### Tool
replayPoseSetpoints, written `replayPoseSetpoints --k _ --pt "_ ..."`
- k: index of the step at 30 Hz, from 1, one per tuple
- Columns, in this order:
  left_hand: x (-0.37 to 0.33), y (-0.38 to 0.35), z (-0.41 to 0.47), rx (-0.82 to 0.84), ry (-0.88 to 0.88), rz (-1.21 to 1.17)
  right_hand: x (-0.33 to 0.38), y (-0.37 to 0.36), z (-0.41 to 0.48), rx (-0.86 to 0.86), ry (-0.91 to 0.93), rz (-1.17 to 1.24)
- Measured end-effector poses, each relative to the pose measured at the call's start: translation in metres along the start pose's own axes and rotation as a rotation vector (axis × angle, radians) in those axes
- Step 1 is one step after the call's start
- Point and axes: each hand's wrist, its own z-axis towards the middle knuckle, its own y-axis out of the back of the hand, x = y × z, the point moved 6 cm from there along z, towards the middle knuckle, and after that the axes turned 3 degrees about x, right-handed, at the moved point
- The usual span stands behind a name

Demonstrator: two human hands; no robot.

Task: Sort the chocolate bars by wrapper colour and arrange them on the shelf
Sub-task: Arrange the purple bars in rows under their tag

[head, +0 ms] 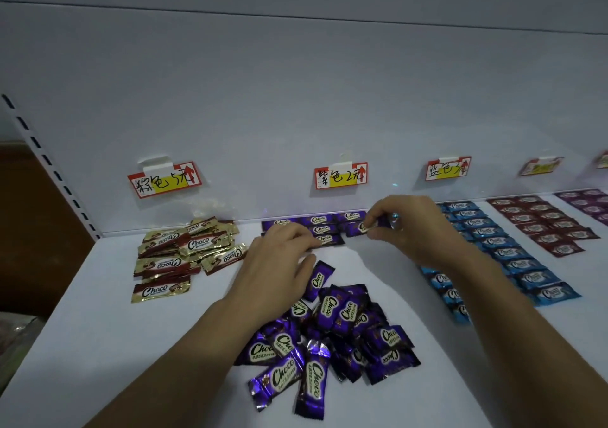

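1. The right hand (414,226) pinches one purple bar (357,228) between thumb and fingertips, setting it at the right end of the purple row (317,220) against the far wall.
2. The left hand (279,259) lies with its fingers fairly straight on the left part of that row, steadying it and gripping nothing.
3. About six placed purple bars show, in three short lines. More may lie under the left hand.
4. Just near of the hands, the purple heap (339,335) lies unsorted on the shelf (98,345): some fifteen or more, overlapping too much to count surely.
5. To the left, roughly ten gold-and-brown bars (184,253) lie in a loose jumble, grouped but not lined up.
6. To the right, the blue bars (513,253) form two tidy columns, about ten in the clearer one, the other partly behind the arm. The dark red bars (543,226) form two more.
7. I judge the task past halfway: purple barely begun, gold-and-brown left.
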Motion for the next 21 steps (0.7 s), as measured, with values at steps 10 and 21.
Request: replayPoseSetpoints --k 10,21 --pt "-0.010 -0.007 -0.001 0.128 -0.033 0.038 -0.016 -0.032 0.004 0.036 0.004 -0.127" --pt "-0.009 -0.008 -0.003 0.163 -0.033 0.043 -0.020 -0.035 0.005 -0.031 -0.132 -0.139"
